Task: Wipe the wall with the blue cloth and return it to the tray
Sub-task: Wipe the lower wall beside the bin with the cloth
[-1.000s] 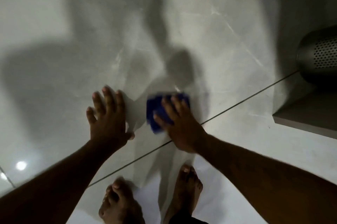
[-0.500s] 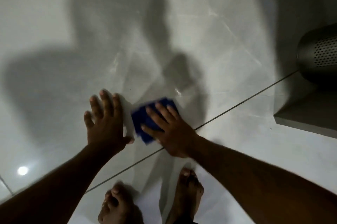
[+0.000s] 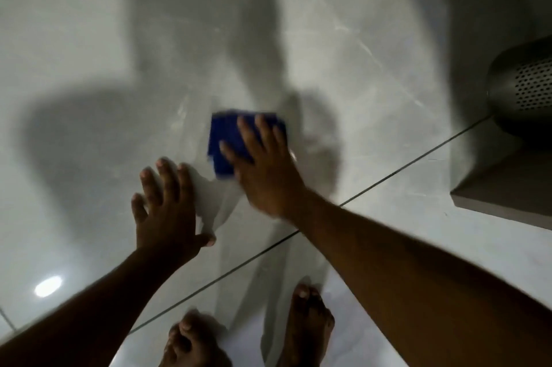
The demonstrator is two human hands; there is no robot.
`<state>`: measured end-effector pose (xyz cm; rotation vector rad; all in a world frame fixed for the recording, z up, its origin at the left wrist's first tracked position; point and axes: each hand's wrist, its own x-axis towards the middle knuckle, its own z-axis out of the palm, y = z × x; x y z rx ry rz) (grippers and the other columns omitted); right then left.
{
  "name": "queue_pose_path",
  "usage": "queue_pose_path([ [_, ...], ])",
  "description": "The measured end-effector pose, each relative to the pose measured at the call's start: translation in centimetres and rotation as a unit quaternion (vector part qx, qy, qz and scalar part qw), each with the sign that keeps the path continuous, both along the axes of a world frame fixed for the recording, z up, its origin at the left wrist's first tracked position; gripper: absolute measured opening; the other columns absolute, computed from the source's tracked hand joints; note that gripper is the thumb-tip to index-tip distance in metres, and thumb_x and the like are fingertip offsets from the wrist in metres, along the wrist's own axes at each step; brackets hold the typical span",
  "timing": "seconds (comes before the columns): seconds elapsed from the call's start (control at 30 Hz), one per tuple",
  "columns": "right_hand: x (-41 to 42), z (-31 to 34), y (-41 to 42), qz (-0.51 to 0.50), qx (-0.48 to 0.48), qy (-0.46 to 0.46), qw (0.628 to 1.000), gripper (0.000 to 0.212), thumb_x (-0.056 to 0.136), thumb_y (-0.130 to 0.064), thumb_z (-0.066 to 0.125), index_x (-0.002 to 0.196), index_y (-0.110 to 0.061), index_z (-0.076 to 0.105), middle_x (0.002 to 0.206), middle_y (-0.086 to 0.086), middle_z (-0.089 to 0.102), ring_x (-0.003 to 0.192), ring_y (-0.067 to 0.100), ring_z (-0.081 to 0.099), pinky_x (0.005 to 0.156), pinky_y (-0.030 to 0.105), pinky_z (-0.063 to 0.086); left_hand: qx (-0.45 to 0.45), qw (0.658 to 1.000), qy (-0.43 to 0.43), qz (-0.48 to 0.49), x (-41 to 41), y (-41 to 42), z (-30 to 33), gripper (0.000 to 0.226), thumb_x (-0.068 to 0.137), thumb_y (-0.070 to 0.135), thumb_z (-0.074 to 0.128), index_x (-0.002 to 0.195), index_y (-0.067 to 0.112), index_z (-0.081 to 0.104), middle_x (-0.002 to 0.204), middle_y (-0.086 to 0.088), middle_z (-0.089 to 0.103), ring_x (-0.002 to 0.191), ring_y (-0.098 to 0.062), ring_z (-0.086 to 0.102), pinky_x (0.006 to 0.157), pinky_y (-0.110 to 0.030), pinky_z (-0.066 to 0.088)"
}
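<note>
Grey marble wall [image 3: 343, 68] fills my view, shadowed, with a dark grout line running low across it. My right hand [image 3: 263, 169] presses the blue cloth [image 3: 227, 139] flat against the tile, fingers spread over it, not pinching. The cloth pokes out up-left of my palm. My left hand [image 3: 164, 211] braces open, just beside it, holding nothing. Since 0.5 s ago the cloth has swept up and right. No tray shows.

Head camera looks steeply down, close to the wall [image 3: 89, 38].
</note>
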<state>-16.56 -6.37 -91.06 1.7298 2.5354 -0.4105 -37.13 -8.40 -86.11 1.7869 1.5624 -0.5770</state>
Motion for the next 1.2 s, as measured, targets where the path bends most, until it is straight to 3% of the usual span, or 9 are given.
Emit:
queue_pose_path([
  [0.1, 8.4, 1.2, -8.6, 0.030, -0.026, -0.043, 0.998, 0.062, 0.091, -0.031, 0.051, 0.149, -0.029, 0.030, 0.159, 0.022, 0.024, 0.145, 0.049, 0.018, 0.116, 0.062, 0.018, 0.004, 1.000, 0.005, 0.003, 0.1, 0.1, 0.0, 0.152, 0.055, 0.058, 0.084, 0.148, 0.008, -0.025, 0.156, -0.018, -0.033, 0.143, -0.045, -0.026, 0.118, -0.064, 0.009],
  [0.2, 17.2, 2.8, -12.4, -0.213, -0.065, -0.119, 0.968, 0.072, 0.083, -0.018, 0.065, 0.148, -0.016, 0.033, 0.149, 0.037, 0.033, 0.132, 0.061, 0.031, 0.102, 0.069, 0.036, 0.001, 1.000, 0.007, -0.003, -0.1, 0.1, -0.4, 0.153, 0.054, 0.060, 0.084, 0.148, 0.007, -0.024, 0.157, -0.018, -0.033, 0.143, -0.046, -0.026, 0.117, -0.065, 0.008],
  [0.3, 13.6, 3.6, -14.2, -0.377, -0.113, -0.112, 0.913, 0.073, 0.076, -0.010, 0.073, 0.142, -0.004, 0.043, 0.144, 0.045, 0.032, 0.126, 0.070, 0.032, 0.097, 0.075, 0.037, 0.001, 1.000, 0.006, -0.008, 0.0, -0.1, -0.5, 0.152, 0.054, 0.060, 0.084, 0.149, 0.006, -0.022, 0.157, -0.020, -0.032, 0.142, -0.048, -0.025, 0.116, -0.067, 0.009],
  [0.47, -0.2, 3.0, -8.8, -0.207, -0.108, 0.014, 0.972, 0.066, 0.085, -0.032, 0.050, 0.148, -0.031, 0.031, 0.160, 0.019, 0.023, 0.144, 0.050, 0.018, 0.112, 0.067, 0.017, 0.006, 1.000, 0.023, -0.014, 0.0, 0.0, -0.5, 0.156, 0.050, 0.060, 0.086, 0.148, 0.006, -0.022, 0.157, -0.020, -0.029, 0.143, -0.047, -0.022, 0.116, -0.067, 0.012],
  [0.6, 4.5, 1.1, 2.7, -0.106, -0.028, -0.018, 0.994, 0.058, 0.089, -0.039, 0.047, 0.145, -0.032, 0.039, 0.159, 0.017, 0.028, 0.144, 0.049, 0.020, 0.113, 0.065, 0.020, 0.012, 1.000, 0.016, -0.011, -0.1, -0.1, -0.9, 0.156, 0.050, 0.059, 0.087, 0.149, 0.008, -0.023, 0.158, -0.018, -0.030, 0.144, -0.044, -0.024, 0.115, -0.066, 0.010],
  [0.8, 14.0, 3.3, -1.3, -0.466, -0.132, -0.044, 0.874, 0.061, 0.095, -0.033, 0.047, 0.151, -0.036, 0.021, 0.165, 0.013, 0.003, 0.148, 0.043, 0.000, 0.104, 0.072, 0.031, 0.024, 0.999, 0.020, -0.015, -0.1, -0.2, -1.0, 0.154, 0.050, 0.060, 0.086, 0.149, 0.006, -0.019, 0.159, -0.020, -0.026, 0.145, -0.047, -0.020, 0.115, -0.067, 0.013],
  [1.0, -1.9, 7.0, -14.4, -0.303, -0.231, 0.019, 0.925, 0.062, 0.085, -0.011, 0.059, 0.144, -0.021, 0.041, 0.160, 0.020, 0.022, 0.141, 0.053, 0.020, 0.109, 0.064, 0.034, -0.001, 0.999, 0.049, -0.016, 0.8, 0.5, 0.8, 0.143, 0.061, 0.055, 0.084, 0.150, 0.004, -0.016, 0.161, -0.021, -0.019, 0.147, -0.047, -0.012, 0.115, -0.067, 0.015],
  [1.13, -6.4, 11.5, -13.9, -0.309, -0.422, 0.154, 0.838, 0.055, 0.086, -0.005, 0.062, 0.138, -0.020, 0.051, 0.150, 0.015, 0.042, 0.137, 0.037, 0.039, 0.115, 0.047, 0.035, 0.000, 0.996, 0.084, -0.037, 0.8, 1.4, 7.3, 0.120, 0.078, 0.056, 0.068, 0.150, 0.003, -0.012, 0.163, -0.021, 0.002, 0.149, -0.043, 0.005, 0.114, -0.067, 0.018],
  [1.2, -6.1, 16.2, -12.2, -0.370, -0.422, 0.204, 0.802, 0.058, 0.084, 0.000, 0.062, 0.138, -0.018, 0.052, 0.146, 0.015, 0.048, 0.134, 0.033, 0.045, 0.115, 0.039, 0.037, 0.023, 0.995, 0.092, -0.018, -0.2, 1.7, 13.1, 0.109, 0.084, 0.053, 0.062, 0.150, 0.001, -0.007, 0.163, -0.021, 0.007, 0.149, -0.042, 0.009, 0.114, -0.066, 0.020],
])
